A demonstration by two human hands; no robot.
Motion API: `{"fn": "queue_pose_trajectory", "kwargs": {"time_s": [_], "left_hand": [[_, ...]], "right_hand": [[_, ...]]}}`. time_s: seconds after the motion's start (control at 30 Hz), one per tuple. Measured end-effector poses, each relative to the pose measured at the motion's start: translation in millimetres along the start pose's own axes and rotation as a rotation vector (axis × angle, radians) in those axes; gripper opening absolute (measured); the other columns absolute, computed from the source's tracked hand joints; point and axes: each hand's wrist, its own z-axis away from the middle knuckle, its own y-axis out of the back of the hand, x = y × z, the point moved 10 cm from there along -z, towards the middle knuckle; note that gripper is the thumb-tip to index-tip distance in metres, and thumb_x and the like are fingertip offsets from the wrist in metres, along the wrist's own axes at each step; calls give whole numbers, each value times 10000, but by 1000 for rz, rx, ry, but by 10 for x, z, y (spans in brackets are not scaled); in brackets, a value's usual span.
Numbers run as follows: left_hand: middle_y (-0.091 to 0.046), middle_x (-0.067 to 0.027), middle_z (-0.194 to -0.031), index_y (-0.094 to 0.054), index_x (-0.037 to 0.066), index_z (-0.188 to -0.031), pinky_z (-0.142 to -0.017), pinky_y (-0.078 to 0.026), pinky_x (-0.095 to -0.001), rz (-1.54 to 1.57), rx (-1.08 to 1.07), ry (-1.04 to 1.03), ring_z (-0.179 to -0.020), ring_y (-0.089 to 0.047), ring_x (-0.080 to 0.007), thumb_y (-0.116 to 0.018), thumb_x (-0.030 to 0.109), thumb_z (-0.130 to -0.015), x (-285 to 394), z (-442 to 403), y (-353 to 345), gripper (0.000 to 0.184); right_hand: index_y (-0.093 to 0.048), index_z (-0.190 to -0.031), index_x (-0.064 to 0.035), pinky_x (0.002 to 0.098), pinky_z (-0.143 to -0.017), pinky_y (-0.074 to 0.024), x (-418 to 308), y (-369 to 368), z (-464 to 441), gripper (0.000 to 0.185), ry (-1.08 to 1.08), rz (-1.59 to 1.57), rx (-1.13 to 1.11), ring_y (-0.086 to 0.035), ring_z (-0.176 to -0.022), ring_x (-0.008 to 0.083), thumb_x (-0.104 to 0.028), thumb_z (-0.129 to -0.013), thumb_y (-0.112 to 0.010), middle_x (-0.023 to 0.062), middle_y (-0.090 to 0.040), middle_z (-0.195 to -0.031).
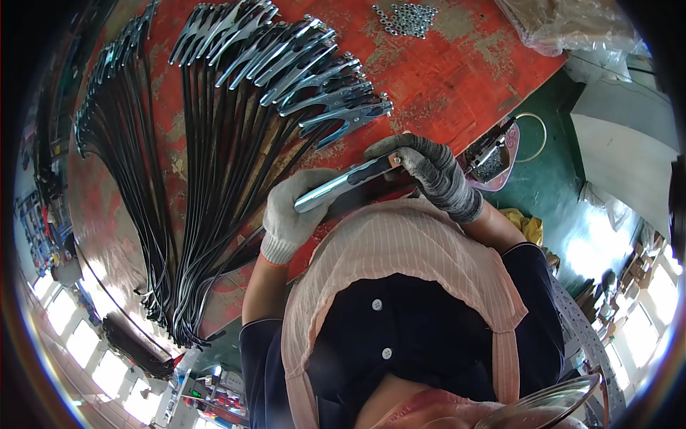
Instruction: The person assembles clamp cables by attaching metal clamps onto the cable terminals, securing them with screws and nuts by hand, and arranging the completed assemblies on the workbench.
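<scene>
My left hand (296,211), in a white knit glove, is closed around the handle end of a shiny metal welding ground clamp (337,189). My right hand (437,171), in a grey glove, grips the other end, where a copper-coloured piece and a small bolt show. The clamp lies slanted across the front of my apron, near the table edge. Just beyond my hands, rows of similar metal clamps (286,64) lie fanned out on the table. Black cables (207,171) run from them toward the near left corner. My right fingertips are partly hidden behind the clamp.
The worn red table (443,93) carries a pile of small metal nuts (406,20) at the far side. Clear plastic wrapping (572,28) covers something at the far right corner. A pink tray (509,159) with small metal parts stands right of my right hand.
</scene>
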Motion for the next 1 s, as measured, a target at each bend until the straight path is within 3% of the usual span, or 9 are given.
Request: {"fn": "queue_pose_trajectory", "kwargs": {"time_s": [0.1, 0.2, 0.23, 0.37, 0.5, 0.77, 0.83, 0.87, 1.0], "left_hand": [[-718, -110, -945, -694, 40, -1058, -732, -546, -323, -38, 99, 68, -821, -704, -209, -768, 59, -786, 19, -80, 64, 282], [-674, -76, -821, -679, 82, -1077, -696, -523, -347, -599, 323, -31, -747, -666, -236, -735, 113, -771, -117, 160, 479, 312], [-654, -67, -777, -670, 97, -1096, -690, -512, -352, -818, 410, 43, -726, -649, -241, -720, 132, -772, -227, 380, 678, 330], [-643, -82, -1018, -613, 140, -1213, -880, -469, -420, -1213, 957, 513, -985, -609, -275, -737, 190, -774, -735, 1810, 1526, 460], [-521, -170, -1321, -517, 121, -1355, -1025, -419, -442, -780, 1462, 1093, -1183, -521, -326, -770, 223, -756, -1285, 3526, 1840, 659], [-613, -182, -1147, -494, -85, -1296, -820, -525, -369, 168, 2340, 855, -929, -614, -261, -756, 251, -830, -2502, 5831, 1586, 632], [-643, -205, -1118, -543, -72, -1256, -849, -520, -411, 93, 2253, 1104, -976, -630, -290, -732, 333, -847, -2592, 6173, 1712, 605], [-651, -204, -1095, -580, -61, -1209, -876, -506, -414, -517, 2070, 1296, -964, -630, -295, -707, 339, -853, -2427, 6236, 1878, 551], [-659, -219, -1108, -613, -64, -1172, -877, -514, -405, -1013, 1748, 845, -996, -639, -295, -688, 138, -888, -1036, 4475, 2333, 356]], "right_hand": [[-626, -1175, -22, 283, -819, -496, 22, 190, -108, 318, -42, 193, 65, -595, -894, 122, -290, -1022, -550, 39, -629, -1039], [-568, -1252, -33, 278, -781, -526, 45, 580, -58, 350, 104, 286, 238, -628, -917, 147, -302, -1030, -533, 76, -648, -1065], [-563, -1230, -52, 256, -648, -511, 174, 646, -3, 390, -128, 50, 444, -607, -845, 184, -373, -1046, -438, 93, -629, -1053], [-535, -1277, -25, 339, -770, -543, 212, 805, -259, 442, 55, -49, 59, -620, -981, 224, -380, -1028, -444, 121, -616, -1151], [-525, -1278, -2, 399, -856, -528, 69, 1143, -313, 410, 333, 438, 348, -591, -1041, 248, -320, -1037, -428, 132, -592, -1194], [-520, -1276, 18, 406, -886, -519, -219, 291, -342, 399, 441, 617, -26, -587, -1050, 260, -289, -1045, -415, 136, -585, -1201], [-519, -1276, 23, 408, -893, -517, -260, 189, -291, 396, 422, 632, -81, -586, -1052, 263, -281, -1047, -411, 136, -583, -1203], [-518, -1275, 26, 409, -897, -516, -285, 184, -246, 394, 402, 626, -87, -585, -1053, 265, -277, -1048, -410, 137, -582, -1204], [-521, -1245, 36, 393, -855, -521, -228, 314, -140, 380, 224, 376, 17, -598, -991, 242, -273, -1058, -405, 154, -606, -1123]]}}
